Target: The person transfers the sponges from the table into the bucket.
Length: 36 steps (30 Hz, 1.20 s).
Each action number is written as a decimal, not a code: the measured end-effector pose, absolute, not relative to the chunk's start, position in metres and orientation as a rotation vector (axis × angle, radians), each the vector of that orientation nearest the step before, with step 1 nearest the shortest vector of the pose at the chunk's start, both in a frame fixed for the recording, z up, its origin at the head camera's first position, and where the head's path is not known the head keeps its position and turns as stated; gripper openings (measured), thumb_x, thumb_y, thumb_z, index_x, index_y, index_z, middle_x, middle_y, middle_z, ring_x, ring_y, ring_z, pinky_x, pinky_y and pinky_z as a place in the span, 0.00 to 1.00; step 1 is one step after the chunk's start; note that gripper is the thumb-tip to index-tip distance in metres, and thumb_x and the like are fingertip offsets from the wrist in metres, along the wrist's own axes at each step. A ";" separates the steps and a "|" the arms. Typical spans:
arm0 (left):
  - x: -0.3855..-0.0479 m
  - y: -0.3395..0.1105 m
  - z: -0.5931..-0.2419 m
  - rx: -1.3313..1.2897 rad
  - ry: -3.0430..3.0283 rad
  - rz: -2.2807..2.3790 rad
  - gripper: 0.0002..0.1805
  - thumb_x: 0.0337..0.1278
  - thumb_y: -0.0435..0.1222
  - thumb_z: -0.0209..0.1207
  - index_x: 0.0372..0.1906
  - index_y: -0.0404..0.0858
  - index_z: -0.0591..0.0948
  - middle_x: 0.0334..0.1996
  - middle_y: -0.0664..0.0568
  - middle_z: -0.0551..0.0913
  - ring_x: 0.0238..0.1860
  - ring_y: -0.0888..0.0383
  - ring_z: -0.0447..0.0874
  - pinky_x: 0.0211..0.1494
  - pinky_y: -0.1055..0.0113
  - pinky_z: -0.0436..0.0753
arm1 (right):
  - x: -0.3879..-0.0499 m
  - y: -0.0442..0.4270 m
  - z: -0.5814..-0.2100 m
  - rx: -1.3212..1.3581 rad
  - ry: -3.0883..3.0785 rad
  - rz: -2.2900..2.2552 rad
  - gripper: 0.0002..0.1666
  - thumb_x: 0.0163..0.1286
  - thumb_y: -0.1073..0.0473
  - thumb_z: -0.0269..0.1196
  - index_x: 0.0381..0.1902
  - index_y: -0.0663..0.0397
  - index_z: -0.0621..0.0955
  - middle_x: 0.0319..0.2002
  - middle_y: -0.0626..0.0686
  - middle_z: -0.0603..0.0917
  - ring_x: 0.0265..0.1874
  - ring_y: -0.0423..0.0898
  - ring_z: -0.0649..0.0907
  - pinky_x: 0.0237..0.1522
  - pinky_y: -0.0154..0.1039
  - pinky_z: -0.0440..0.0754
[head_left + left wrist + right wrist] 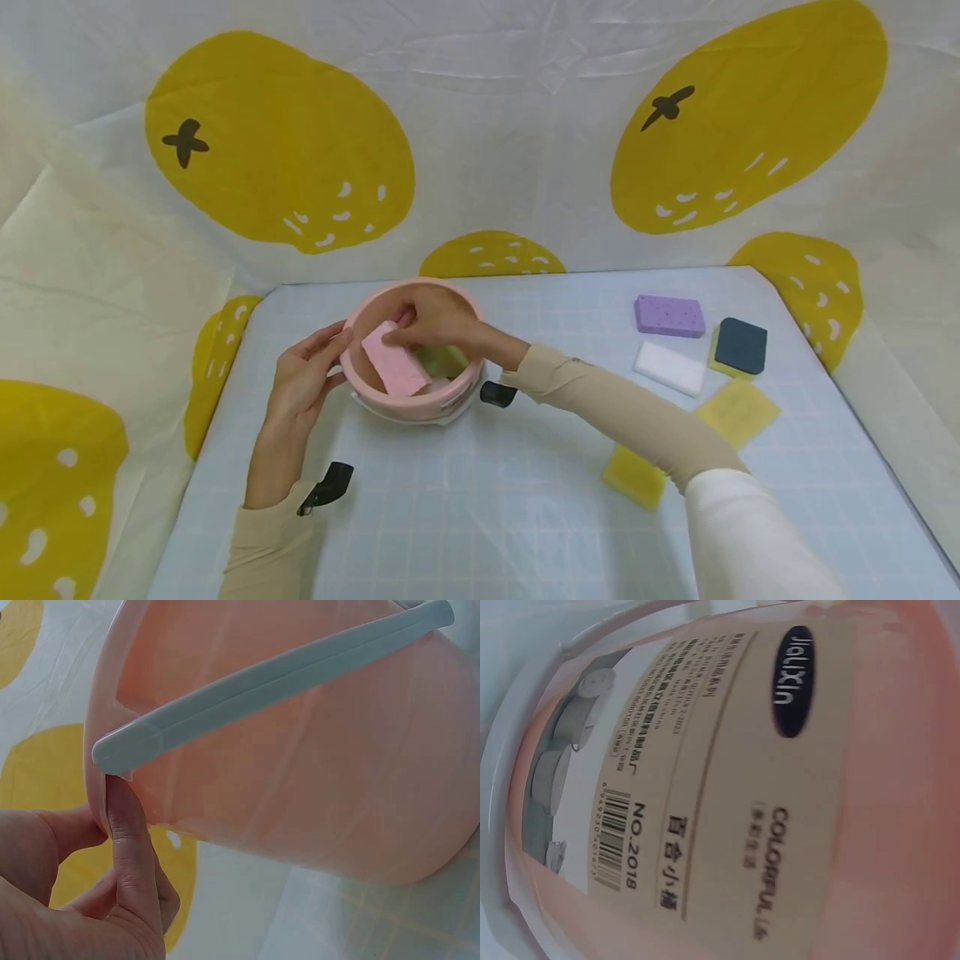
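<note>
A pink plastic bucket (pixel 408 407) stands toward the back of the table, left of centre. My left hand (pixel 296 387) pinches its rim on the left side; in the left wrist view the fingers sit just under one end of the pale grey handle (pixel 277 684). Inside the bucket's mouth, my right hand (pixel 442 321) grips a pink sponge (pixel 397 362) by its upper end, with the sponge tilted. Below lies something green (pixel 444 360), partly covered. The right wrist view shows a printed label (pixel 727 772) on the bucket wall, and the right hand is out of that view.
On the right lie a purple sponge (pixel 670 317), a white sponge (pixel 669 367), a dark-topped yellow sponge (pixel 741 345), a flat yellow piece (pixel 742 410) and another yellow sponge (pixel 634 477). My right forearm (pixel 622 417) partly covers the yellow ones. A lemon-print cloth (pixel 510 167) hangs behind.
</note>
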State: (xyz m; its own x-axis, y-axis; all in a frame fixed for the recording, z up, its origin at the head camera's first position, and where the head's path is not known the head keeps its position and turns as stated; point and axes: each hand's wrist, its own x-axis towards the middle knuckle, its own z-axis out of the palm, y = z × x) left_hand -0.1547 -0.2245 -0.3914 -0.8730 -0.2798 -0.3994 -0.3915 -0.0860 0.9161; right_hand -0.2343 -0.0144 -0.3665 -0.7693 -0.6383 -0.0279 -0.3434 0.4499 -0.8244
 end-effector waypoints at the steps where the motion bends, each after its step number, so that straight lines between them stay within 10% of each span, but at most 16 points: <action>1: -0.155 -0.224 -0.391 -0.762 2.070 2.123 0.36 0.57 0.53 0.71 0.69 0.47 0.79 0.60 0.54 0.79 0.50 0.59 0.80 0.45 0.73 0.86 | -0.234 -0.015 -0.367 -0.853 2.389 -1.215 0.12 0.65 0.56 0.75 0.37 0.57 0.83 0.30 0.51 0.83 0.27 0.43 0.81 0.31 0.29 0.82; 15: -0.156 -0.223 -0.391 -0.745 2.058 2.140 0.36 0.55 0.53 0.73 0.69 0.46 0.79 0.57 0.55 0.81 0.49 0.59 0.81 0.44 0.73 0.86 | -0.233 -0.021 -0.373 -0.927 2.492 -1.057 0.12 0.66 0.56 0.74 0.32 0.57 0.84 0.23 0.51 0.79 0.22 0.42 0.76 0.26 0.28 0.73; 36: -0.153 -0.224 -0.390 -0.726 2.090 2.120 0.34 0.60 0.52 0.70 0.70 0.46 0.78 0.59 0.55 0.79 0.51 0.58 0.80 0.44 0.73 0.86 | -0.233 -0.002 -0.370 -1.071 2.429 -1.056 0.12 0.70 0.63 0.70 0.47 0.65 0.85 0.37 0.53 0.84 0.39 0.47 0.80 0.44 0.29 0.80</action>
